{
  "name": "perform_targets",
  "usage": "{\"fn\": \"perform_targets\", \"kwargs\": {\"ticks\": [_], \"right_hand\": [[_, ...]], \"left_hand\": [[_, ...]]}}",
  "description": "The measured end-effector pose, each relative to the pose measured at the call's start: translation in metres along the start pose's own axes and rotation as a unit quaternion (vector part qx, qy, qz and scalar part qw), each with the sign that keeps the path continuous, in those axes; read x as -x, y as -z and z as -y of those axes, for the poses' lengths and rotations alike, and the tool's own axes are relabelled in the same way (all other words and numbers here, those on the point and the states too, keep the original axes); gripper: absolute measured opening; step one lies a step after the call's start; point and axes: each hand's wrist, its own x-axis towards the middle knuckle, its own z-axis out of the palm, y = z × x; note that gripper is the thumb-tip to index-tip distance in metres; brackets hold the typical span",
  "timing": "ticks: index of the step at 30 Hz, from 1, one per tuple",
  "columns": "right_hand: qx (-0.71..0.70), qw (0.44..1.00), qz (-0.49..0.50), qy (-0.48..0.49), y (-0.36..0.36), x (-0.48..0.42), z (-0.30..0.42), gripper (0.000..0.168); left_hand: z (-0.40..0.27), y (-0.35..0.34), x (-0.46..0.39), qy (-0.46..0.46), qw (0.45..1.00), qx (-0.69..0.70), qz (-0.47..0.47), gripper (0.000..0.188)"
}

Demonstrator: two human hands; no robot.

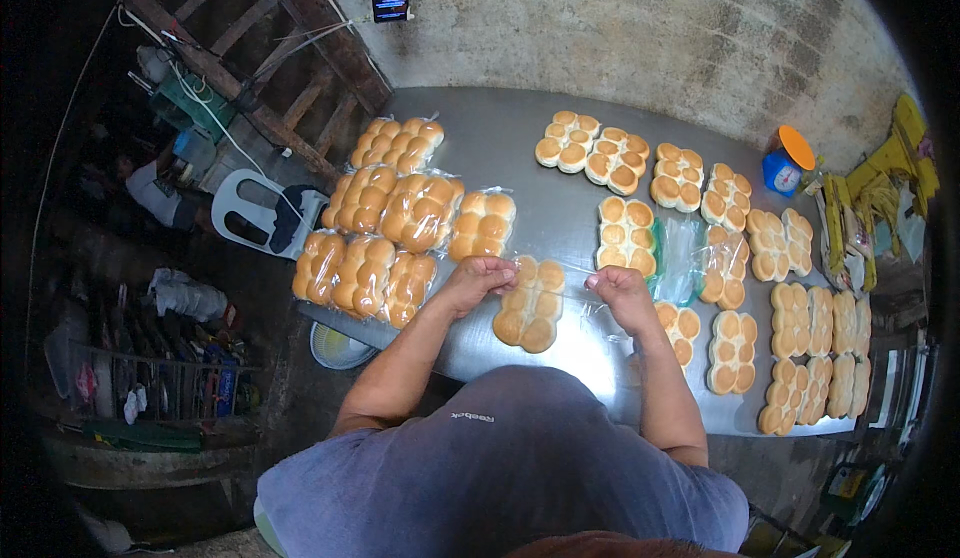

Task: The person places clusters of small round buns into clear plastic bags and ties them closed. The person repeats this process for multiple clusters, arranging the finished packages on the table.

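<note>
My left hand [480, 284] and my right hand [621, 294] each pinch an edge of a clear plastic bag [574, 286] stretched between them. Under the film, nearer my left hand, a slab of joined bread rolls [529, 314] lies pale side up on the metal table. Bagged slabs of golden rolls [420, 213] are grouped at the left. Right of my right hand lies a stack of clear plastic bags [679, 258] with green plastic at its sides. Unbagged slabs of rolls [626, 235] stand around that stack and along the table's right side.
A metal table [495, 130] meets a concrete wall. At its far right stand a blue kitchen scale with an orange pan [787, 162] and yellow racks [900, 153]. A white plastic chair [244, 209] and a fan [337, 344] are at the left. A person [157, 190] is beyond.
</note>
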Motion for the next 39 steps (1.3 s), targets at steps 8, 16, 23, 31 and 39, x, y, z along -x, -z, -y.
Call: {"fn": "perform_targets", "kwargs": {"ticks": [8,16,23,31,39], "right_hand": [[0.151,0.986,-0.005,0.077,0.006,-0.009,-0.009,0.024],[0.249,0.963,0.103,-0.004,0.004,-0.001,0.024,0.027],[0.239,0.965,0.108,0.002,0.034,0.024,-0.008,0.015],[-0.390,0.916,-0.091,-0.003,0.018,0.046,-0.017,0.009],[-0.252,0.952,-0.156,-0.078,-0.039,0.020,-0.032,0.011]], "left_hand": [[0.005,0.001,0.004,0.031,0.993,-0.095,-0.059,0.024],[0.021,0.022,-0.003,-0.036,0.994,-0.038,-0.098,0.021],[0.004,0.077,-0.002,-0.090,0.970,0.004,-0.224,0.020],[-0.001,0.080,0.005,-0.071,0.977,0.034,-0.200,0.020],[0.000,0.118,0.023,-0.037,0.979,0.036,-0.199,0.017]]}}
